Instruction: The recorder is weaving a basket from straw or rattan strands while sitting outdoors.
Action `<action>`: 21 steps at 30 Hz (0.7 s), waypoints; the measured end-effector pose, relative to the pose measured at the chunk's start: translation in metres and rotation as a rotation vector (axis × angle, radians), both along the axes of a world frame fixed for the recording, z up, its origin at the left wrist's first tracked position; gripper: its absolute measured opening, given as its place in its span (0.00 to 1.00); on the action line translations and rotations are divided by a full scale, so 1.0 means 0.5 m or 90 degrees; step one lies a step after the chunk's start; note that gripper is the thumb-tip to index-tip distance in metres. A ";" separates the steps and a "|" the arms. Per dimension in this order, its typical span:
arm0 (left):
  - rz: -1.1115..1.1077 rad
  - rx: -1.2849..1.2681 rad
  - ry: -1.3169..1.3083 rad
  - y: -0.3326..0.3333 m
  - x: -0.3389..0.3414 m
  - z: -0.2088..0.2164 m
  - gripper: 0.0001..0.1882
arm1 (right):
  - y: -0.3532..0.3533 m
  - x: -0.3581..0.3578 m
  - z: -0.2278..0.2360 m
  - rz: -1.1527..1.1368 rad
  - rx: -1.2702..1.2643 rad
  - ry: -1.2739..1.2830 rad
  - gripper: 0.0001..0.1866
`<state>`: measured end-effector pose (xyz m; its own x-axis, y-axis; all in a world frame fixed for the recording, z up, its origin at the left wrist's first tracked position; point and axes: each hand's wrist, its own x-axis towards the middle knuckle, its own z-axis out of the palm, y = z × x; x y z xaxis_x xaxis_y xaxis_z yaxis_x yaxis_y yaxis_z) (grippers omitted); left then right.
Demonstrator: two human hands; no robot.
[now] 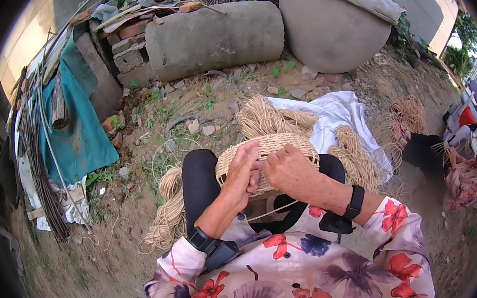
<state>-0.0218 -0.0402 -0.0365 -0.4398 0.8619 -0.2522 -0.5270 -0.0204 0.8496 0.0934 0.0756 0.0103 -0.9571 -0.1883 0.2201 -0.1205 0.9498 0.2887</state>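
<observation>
A woven straw-coloured basket (pixel 306 147) of twisted cord lies across my lap between my knees. My left hand (pixel 243 171) is at its near side, its upper fingers pointing up and pressed together, its lower fingers curled. Right beside it, my right hand (pixel 290 168) is closed in a fist-like pinch over the weave. Whatever is pinched between the fingers is too small or hidden to make out. Below the hands, a loose pale cord (pixel 273 210) crosses my lap. Dark bands are strapped around both wrists.
Cord coils lie left (pixel 166 203), right (pixel 357 155) and ahead (pixel 270 118), partly on a white sheet (pixel 337 109). Beyond are a concrete cylinder (pixel 215 40), a round slab (pixel 332 24) and teal cloth (pixel 72 124). Another person (pixel 468 177) sits at right near more cord.
</observation>
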 end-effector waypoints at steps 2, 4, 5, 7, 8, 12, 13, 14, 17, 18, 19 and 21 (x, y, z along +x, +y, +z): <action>0.007 0.001 0.000 -0.005 -0.005 -0.003 0.23 | -0.001 -0.005 0.002 -0.007 0.052 -0.039 0.04; -0.024 0.014 0.028 -0.016 -0.008 -0.001 0.22 | 0.015 -0.014 -0.004 0.030 0.031 -0.018 0.04; -0.025 0.014 0.029 -0.023 -0.004 0.004 0.22 | 0.024 -0.018 -0.010 0.029 0.031 -0.017 0.04; 0.071 -0.084 0.433 -0.035 0.006 0.031 0.21 | 0.043 -0.028 -0.011 -0.052 -0.380 0.050 0.04; 0.069 -0.083 0.433 -0.029 0.003 0.025 0.21 | 0.054 -0.028 -0.008 -0.054 -0.379 0.051 0.04; 0.158 0.003 0.593 -0.002 0.005 0.007 0.21 | 0.051 -0.036 -0.003 -0.077 -0.711 0.075 0.04; 0.162 0.037 0.585 0.007 0.006 0.011 0.20 | 0.051 -0.037 -0.005 -0.047 -0.663 0.089 0.04; 0.158 0.039 0.587 0.009 0.004 0.013 0.20 | 0.059 -0.039 -0.015 -0.042 -0.655 0.082 0.05; 0.129 -0.028 0.616 -0.001 -0.023 0.006 0.15 | 0.088 -0.019 -0.001 -0.125 -0.916 0.138 0.08; 0.145 0.005 0.514 -0.012 -0.043 0.000 0.13 | 0.107 -0.005 -0.011 -0.133 -1.009 0.195 0.10; 0.160 0.035 0.410 -0.024 -0.060 -0.004 0.12 | 0.130 0.014 -0.037 -0.135 -1.008 0.201 0.10; 0.214 0.046 0.396 -0.041 -0.082 0.007 0.12 | 0.173 0.054 -0.111 -0.268 -0.998 0.352 0.09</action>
<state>-0.0630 -0.0606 -0.0332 -0.7292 0.6590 0.1845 0.1000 -0.1641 0.9814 0.1205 0.1622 -0.0452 -0.6325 0.7394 0.2307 -0.0206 0.2817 -0.9593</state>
